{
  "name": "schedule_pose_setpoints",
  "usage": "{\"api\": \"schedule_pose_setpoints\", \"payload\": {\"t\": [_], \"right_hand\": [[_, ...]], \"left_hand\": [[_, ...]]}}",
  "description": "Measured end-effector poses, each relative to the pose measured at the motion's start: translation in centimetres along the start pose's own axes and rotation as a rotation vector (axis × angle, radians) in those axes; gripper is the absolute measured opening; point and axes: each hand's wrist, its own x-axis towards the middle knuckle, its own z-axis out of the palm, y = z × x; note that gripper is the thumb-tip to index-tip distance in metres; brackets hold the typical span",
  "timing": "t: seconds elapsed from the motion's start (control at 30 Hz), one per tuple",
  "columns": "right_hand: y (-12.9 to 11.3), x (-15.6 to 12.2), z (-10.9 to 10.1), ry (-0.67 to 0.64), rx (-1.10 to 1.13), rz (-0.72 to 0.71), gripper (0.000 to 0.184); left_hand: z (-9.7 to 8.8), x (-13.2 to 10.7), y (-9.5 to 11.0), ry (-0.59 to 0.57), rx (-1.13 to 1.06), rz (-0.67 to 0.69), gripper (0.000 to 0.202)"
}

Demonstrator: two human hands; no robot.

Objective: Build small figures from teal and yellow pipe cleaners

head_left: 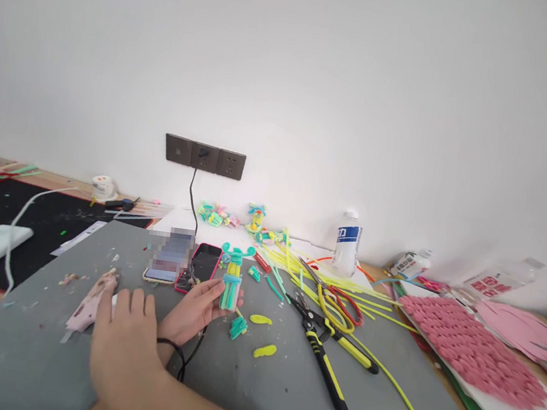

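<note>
My left hand [196,312] holds a small figure of turquoise and yellow pipe cleaners [232,280] upright between thumb and fingers. Crossing over my left wrist, my right hand [128,334] is at a pink glue gun [90,305], its bent fingers closed over the handle side; the fingertips are partly hidden. Just below the figure lies a turquoise pipe-cleaner piece [238,327]. Two flat yellow pieces, an upper one [261,320] and a lower one [265,351], rest on the grey mat [227,401].
Black-and-yellow pliers [324,359], yellow-handled scissors [335,307] and yellow pipe cleaners [381,306] lie to the right. Two phones, one pink-rimmed [206,265], sit behind my hands. A bottle [347,245] stands by the wall. A black cable [184,365] loops near my left wrist.
</note>
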Motion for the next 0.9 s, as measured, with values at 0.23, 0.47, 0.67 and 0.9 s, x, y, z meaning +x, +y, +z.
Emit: {"api": "schedule_pose_setpoints", "payload": {"t": [0.23, 0.47, 0.67, 0.9], "right_hand": [[9.1, -6.9, -8.8, 0.247, 0.481, -0.326, 0.021], [19.9, -12.5, -9.8, 0.232, 0.316, 0.27, 0.019], [21.2, -13.1, -6.2, 0.018, 0.242, 0.327, 0.023], [21.8, -12.8, -4.9, 0.183, 0.306, 0.408, 0.018]], "left_hand": [[0.1, 0.6, 0.7, -0.019, 0.027, -0.01, 0.027], [1.3, 1.5, 1.3, -0.107, 0.034, 0.021, 0.034], [2.0, 3.0, 1.6, -0.167, 0.017, 0.022, 0.029], [2.7, 4.4, 2.1, -0.179, 0.069, 0.032, 0.033]]}}
